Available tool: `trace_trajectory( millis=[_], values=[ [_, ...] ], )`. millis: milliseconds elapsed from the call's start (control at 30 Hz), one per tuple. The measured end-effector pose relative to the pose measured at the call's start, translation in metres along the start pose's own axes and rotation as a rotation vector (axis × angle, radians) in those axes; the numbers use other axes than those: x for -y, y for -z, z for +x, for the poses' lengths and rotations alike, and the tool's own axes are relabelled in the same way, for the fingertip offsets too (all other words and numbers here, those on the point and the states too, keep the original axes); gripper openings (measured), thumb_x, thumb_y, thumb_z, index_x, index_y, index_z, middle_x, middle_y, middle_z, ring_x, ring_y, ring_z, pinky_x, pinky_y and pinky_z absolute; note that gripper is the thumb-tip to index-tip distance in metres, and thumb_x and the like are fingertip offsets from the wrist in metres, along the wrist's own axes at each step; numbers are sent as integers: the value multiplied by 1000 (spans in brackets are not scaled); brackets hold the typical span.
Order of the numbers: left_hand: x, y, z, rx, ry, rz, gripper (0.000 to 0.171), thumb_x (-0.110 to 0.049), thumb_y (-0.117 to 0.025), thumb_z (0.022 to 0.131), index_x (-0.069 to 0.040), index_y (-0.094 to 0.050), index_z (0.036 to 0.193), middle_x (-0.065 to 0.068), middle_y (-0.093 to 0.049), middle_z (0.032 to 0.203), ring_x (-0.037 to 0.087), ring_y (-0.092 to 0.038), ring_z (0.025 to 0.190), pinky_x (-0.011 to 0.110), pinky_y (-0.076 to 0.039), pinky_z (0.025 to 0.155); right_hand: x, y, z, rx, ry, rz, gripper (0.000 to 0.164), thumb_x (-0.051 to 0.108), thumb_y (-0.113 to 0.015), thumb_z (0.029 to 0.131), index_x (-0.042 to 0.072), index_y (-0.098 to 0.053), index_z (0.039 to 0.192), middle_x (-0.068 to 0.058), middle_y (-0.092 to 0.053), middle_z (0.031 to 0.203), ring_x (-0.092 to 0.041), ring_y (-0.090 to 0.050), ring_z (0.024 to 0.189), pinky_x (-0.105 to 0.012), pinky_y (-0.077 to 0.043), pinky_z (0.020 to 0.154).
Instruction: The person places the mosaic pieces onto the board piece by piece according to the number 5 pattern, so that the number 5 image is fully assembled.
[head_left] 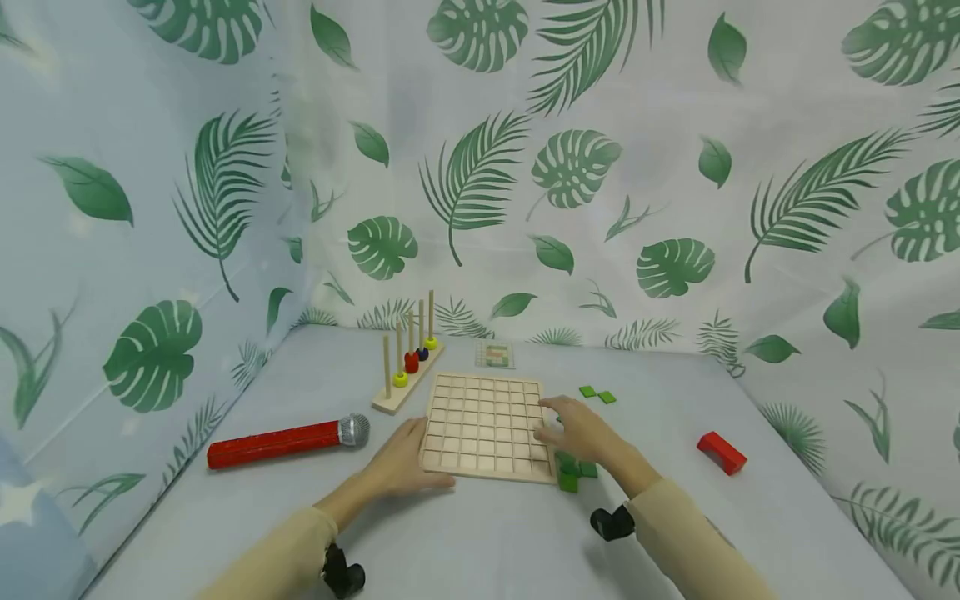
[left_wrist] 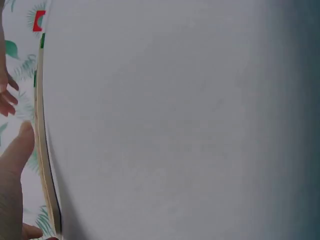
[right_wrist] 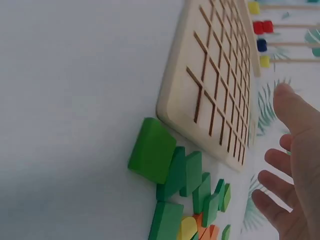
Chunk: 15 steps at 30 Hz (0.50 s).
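A square wooden grid board [head_left: 486,427] lies flat on the grey table, its compartments bare. At its left edge, my left hand [head_left: 405,463] has the fingers along the side and the thumb stretched toward the near edge; whether the thumb touches the wood is unclear. My right hand [head_left: 581,431] hovers over the board's right edge with loosely bent, spread fingers. Beneath it, green tiles [right_wrist: 152,151] lie beside the board, partly hidden in the head view. The right wrist view also shows a yellow piece [right_wrist: 187,228] and orange pieces [right_wrist: 204,230] among them.
A red microphone [head_left: 281,442] lies at left. Behind the board stand a peg rack [head_left: 388,402] with coloured beads and a small patterned card [head_left: 495,355]. Two green tiles [head_left: 597,393] lie beyond the right hand; a red notched block [head_left: 722,452] is farther right.
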<state>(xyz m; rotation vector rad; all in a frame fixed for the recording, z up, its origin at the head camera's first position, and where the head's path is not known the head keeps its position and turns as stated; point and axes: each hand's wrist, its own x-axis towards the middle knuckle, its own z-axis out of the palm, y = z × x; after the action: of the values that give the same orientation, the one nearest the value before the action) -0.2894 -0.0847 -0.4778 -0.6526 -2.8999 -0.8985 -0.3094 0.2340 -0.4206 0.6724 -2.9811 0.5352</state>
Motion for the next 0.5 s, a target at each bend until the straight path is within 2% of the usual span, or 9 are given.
trace_trajectory(
  millis=[133,300,333,500],
  values=[
    [4,-5,-2,10,-6,1,119,-61,-78,61,3,-25,146,22,-33,144,35,-33,132,47,-28,108,-17,0,8,-104,-42,76,48,24,-65,90,-3,-53,128,-20,-57,124,-37,-53,114,-50,-45,92],
    [3,-5,-1,91,8,18,125,-62,-76,64,11,-15,145,33,-19,147,45,-15,138,52,-18,111,-45,1,14,-230,-64,84,37,14,-67,88,-5,-59,119,-20,-63,110,-36,-60,98,-47,-51,81],
    [2,-4,-1,103,16,22,125,-61,-76,65,13,-14,144,35,-16,148,46,-11,138,53,-16,111,-51,2,15,-243,-73,88,35,12,-67,88,-5,-60,117,-20,-63,108,-36,-60,97,-47,-51,80],
    [-1,-3,3,120,16,56,126,-60,-78,64,16,-15,142,38,-16,146,48,-10,137,52,-14,112,-74,6,17,-235,-165,102,33,11,-66,88,-7,-60,115,-19,-64,103,-34,-59,93,-47,-51,81]
  ],
)
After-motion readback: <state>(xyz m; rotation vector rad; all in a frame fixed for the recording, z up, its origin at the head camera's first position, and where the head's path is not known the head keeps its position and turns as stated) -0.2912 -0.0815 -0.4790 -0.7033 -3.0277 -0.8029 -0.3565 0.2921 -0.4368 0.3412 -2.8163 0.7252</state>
